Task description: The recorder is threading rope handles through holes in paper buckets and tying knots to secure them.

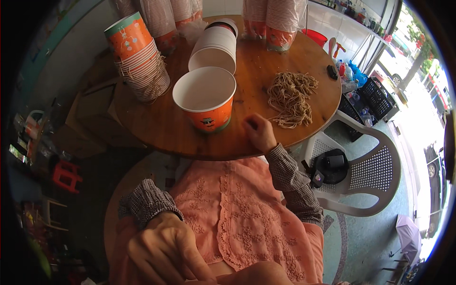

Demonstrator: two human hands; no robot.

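Observation:
An orange paper bucket with a white inside and green base stands upright near the table's front edge. My right hand is at the table edge just right of it, fingers curled in a loose fist; whether something thin is in them is hidden. Right of that hand lies a tangled pile of tan twine. Close below, my left hand is over my lap, back upward, its fingertips out of sight. Behind the bucket, a nested stack of white-sided buckets lies on its side.
At the table's left leans a tall stack of orange buckets with twine around it. Plastic-wrapped bucket stacks line the back of the round wooden table. A white plastic chair holding a black bag is at the right.

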